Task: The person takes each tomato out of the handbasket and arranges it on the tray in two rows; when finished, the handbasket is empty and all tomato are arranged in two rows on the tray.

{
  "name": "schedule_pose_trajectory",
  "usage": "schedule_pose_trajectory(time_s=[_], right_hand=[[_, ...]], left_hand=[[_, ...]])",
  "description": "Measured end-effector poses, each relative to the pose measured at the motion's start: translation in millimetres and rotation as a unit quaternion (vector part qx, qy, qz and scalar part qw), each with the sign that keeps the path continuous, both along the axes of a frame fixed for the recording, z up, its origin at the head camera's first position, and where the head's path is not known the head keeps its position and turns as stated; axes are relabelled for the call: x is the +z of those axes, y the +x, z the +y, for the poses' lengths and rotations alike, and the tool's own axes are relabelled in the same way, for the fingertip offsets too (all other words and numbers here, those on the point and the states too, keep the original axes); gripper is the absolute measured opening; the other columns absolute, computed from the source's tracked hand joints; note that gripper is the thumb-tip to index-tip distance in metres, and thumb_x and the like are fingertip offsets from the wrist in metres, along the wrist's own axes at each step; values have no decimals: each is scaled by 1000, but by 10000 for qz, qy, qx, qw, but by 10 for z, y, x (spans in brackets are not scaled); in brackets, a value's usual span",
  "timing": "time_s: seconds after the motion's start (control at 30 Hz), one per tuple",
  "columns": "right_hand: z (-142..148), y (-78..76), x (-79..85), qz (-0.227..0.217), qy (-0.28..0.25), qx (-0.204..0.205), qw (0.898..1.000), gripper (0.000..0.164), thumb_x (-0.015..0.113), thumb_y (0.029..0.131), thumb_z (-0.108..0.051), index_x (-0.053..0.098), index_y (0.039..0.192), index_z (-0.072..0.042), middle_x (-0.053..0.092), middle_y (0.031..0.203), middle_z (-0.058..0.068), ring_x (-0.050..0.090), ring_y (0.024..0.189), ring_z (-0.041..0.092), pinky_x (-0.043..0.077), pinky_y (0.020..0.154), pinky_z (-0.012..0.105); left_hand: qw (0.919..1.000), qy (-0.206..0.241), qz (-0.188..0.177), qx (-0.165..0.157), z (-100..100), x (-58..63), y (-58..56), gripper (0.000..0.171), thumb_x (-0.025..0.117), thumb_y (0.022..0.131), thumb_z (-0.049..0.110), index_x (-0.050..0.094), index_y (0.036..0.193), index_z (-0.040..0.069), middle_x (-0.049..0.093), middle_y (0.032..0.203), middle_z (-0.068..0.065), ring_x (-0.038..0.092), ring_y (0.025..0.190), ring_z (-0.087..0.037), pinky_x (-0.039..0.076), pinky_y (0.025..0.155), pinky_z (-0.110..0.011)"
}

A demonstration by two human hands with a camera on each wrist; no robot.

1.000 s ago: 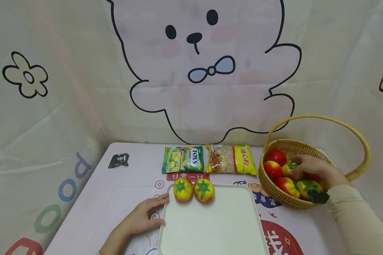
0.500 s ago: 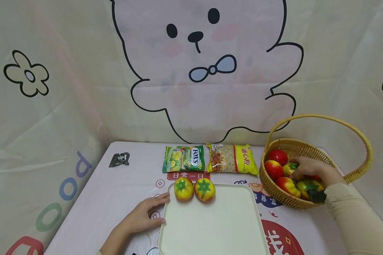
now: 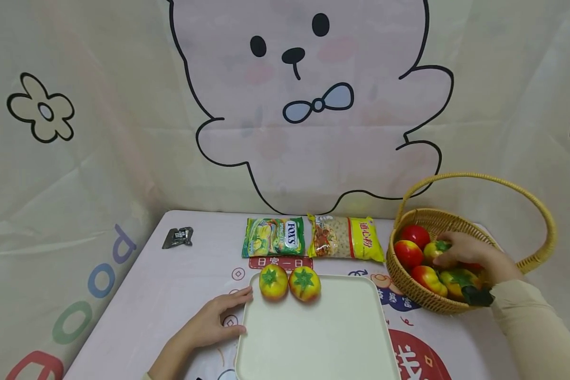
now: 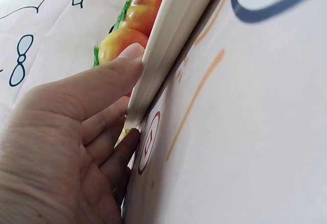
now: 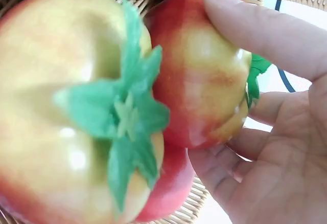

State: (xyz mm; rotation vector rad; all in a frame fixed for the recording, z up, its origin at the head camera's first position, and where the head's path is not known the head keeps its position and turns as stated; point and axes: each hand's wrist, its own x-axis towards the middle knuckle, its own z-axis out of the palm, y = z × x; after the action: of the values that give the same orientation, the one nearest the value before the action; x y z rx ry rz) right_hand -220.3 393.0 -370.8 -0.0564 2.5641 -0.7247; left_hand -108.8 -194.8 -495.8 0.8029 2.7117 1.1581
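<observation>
In the wicker basket (image 3: 420, 295) on the right, my right hand (image 3: 475, 256) holds a yellow-red tomato (image 5: 199, 81) that looks artificial. The right wrist view shows its thumb on one side and curled fingers on the other. Beside it lies a larger tomato (image 5: 41, 101) with a green leafy top. My left hand (image 3: 211, 319) rests against the left edge of the pale tray (image 3: 318, 338), fingers extended, its thumb (image 4: 115, 73) at the rim. Two more yellow-red tomatoes, one on the left (image 3: 273, 285) and one on the right (image 3: 305, 285), sit at the tray's far edge.
Behind the tray lie a green candy bag (image 3: 273, 237) and a yellow pasta bag (image 3: 344, 237). A small black packet (image 3: 178, 238) is at the far left. The basket's tall handle (image 3: 546, 232) arches over my right hand. Several other red and yellow fruits fill the basket.
My right hand and the tomato it holds have shifted slightly within the basket. The left hand and the tray have stayed put.
</observation>
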Motion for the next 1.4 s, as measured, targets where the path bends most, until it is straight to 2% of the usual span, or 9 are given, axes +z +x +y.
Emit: schedule_pose_trajectory(time_s=[0.13,0.23,0.43,0.73,1.1,1.4], right_hand=[[17,33,25,11,-234,-187,9996,88,74,80,-36,27,139,9,44,119,31,51,98,35,55,76,41],[25,43,44,270,-186,-54,9994,82,74,79,-36,33,134,10,48,114,28,53,96,32,55,75,39],[29,57,114,942,272,399,9944,78,74,79,-36,38,127,13,54,106,25,53,92,32,56,73,42],[-66,127,274,1496,406,476,9868,77,74,79,-36,40,129,12,54,107,26,53,92,34,55,71,45],[-367,320,308,1957,280,456,9792,82,72,80,-41,36,136,6,49,122,29,50,103,41,52,80,58],[-646,433,273,2187,-76,216,9755,84,73,79,-43,34,140,-1,44,129,29,49,106,44,53,80,57]], left_hand=[[10000,17,-5,8,-3,3,3,63,73,77,46,56,133,23,46,145,8,44,134,-22,37,108,-49],[10000,24,33,-6,-5,0,3,63,73,77,45,56,133,23,46,145,8,44,133,-22,37,108,-49],[9999,20,135,-39,-6,-3,2,62,74,77,44,56,133,23,47,144,7,45,133,-22,38,108,-48],[10000,32,52,17,3,7,6,63,73,77,45,56,133,24,46,145,8,44,134,-23,36,108,-50],[10000,27,-75,2,2,8,19,62,74,77,44,56,133,24,45,145,8,43,134,-23,36,109,-50],[10000,-24,-33,35,0,11,13,62,73,77,45,56,133,24,45,145,9,43,134,-23,35,109,-50]])
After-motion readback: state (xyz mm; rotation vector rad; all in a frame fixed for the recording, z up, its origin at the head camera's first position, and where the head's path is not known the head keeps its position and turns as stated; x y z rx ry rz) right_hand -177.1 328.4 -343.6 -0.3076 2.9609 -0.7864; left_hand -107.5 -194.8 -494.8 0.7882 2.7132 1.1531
